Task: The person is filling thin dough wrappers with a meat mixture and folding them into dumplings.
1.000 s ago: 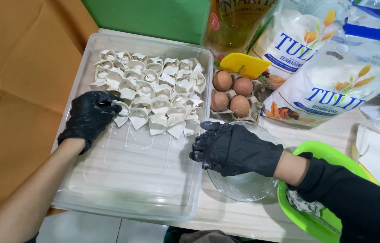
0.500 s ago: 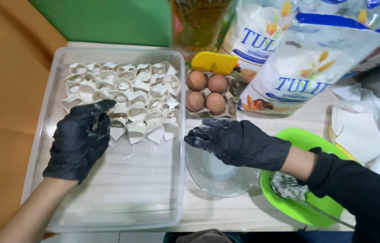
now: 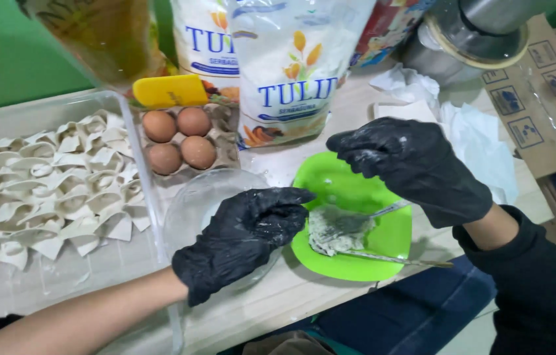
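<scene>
- My left hand (image 3: 241,240) hovers loosely curled over the glass bowl (image 3: 192,204), empty.
- My right hand (image 3: 416,164) hangs half-open, empty, above the green plate (image 3: 396,236).
- Filling (image 3: 330,230) sits there; I judge scooping with the spoon (image 3: 383,258) comes next.

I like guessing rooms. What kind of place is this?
Probably a home kitchen worktable for dumpling making: folded dumplings fill a clear tray, with eggs and flour bags behind a green plate of filling.
</scene>
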